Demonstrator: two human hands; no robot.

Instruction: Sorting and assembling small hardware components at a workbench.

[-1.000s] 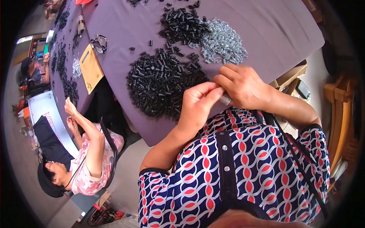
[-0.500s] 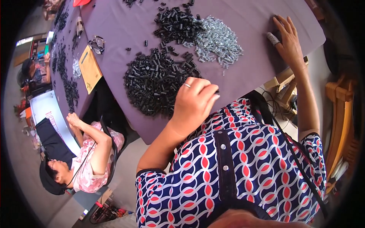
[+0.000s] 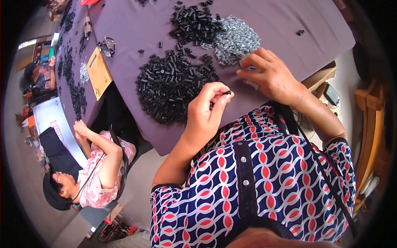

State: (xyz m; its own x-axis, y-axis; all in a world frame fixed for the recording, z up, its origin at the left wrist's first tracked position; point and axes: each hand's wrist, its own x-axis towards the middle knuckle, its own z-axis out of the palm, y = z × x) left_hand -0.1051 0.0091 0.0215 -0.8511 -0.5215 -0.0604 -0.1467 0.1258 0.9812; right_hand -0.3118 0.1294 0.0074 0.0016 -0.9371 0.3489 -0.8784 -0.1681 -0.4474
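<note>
My left hand (image 3: pixel 206 109) is raised over the near edge of the purple table (image 3: pixel 273 20) and pinches a small black tube (image 3: pixel 227 92) between thumb and fingers. Just beyond it lies a big pile of black tubes (image 3: pixel 171 84). My right hand (image 3: pixel 271 76) rests on the table at the near edge of a heap of small metal springs (image 3: pixel 236 39), its fingertips closed on one or more springs. A second pile of black tubes (image 3: pixel 194 22) lies farther back.
A person in a pink top (image 3: pixel 97 165) sits at the table's left side. A tan envelope (image 3: pixel 99 72) and glasses (image 3: pixel 106 45) lie at the left. More black parts (image 3: pixel 74 89) run along the far left table. A wooden chair (image 3: pixel 370 124) stands at the right.
My right hand swung out to the far right of the table, then came back to the spring heap. My left hand lifted slightly with a black tube.
</note>
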